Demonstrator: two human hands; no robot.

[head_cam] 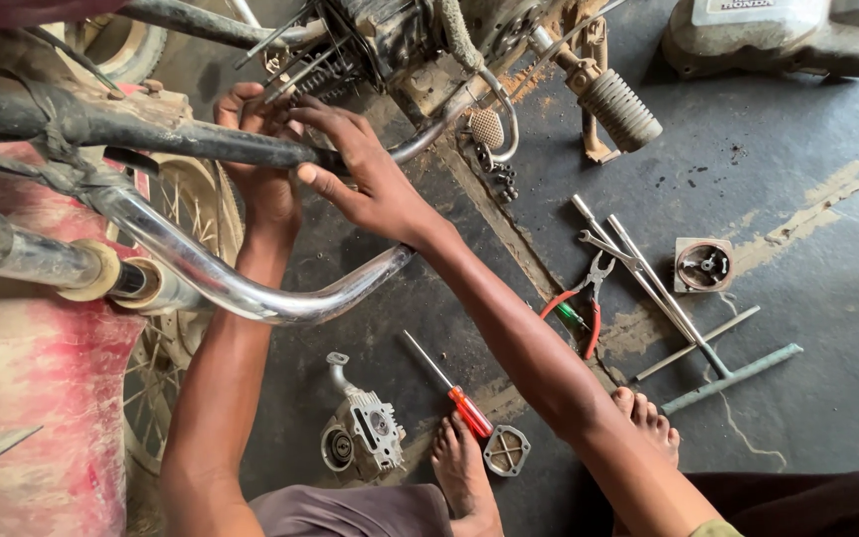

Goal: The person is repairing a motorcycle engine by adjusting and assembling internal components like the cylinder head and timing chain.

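My left hand (262, 184) reaches up past a dark frame tube (151, 139) to the motorcycle engine (370, 45). Its fingers curl at the long engine studs (295, 70), and what they hold is hidden. My right hand (365, 174) lies beside it with its fingers spread over the end of the tube, touching the same spot on the engine. A curved chrome exhaust pipe (251, 293) runs under both wrists.
On the floor lie a cylinder head (365, 433), a red-handled screwdriver (454, 393), a small metal cover (506, 449), red-handled pliers (584, 298), several T-handle wrenches (673, 308) and a square metal part (703, 266). My bare feet (464, 472) are near them. A footpeg (618, 109) sticks out; a removed tank (787, 35) lies at the back right.
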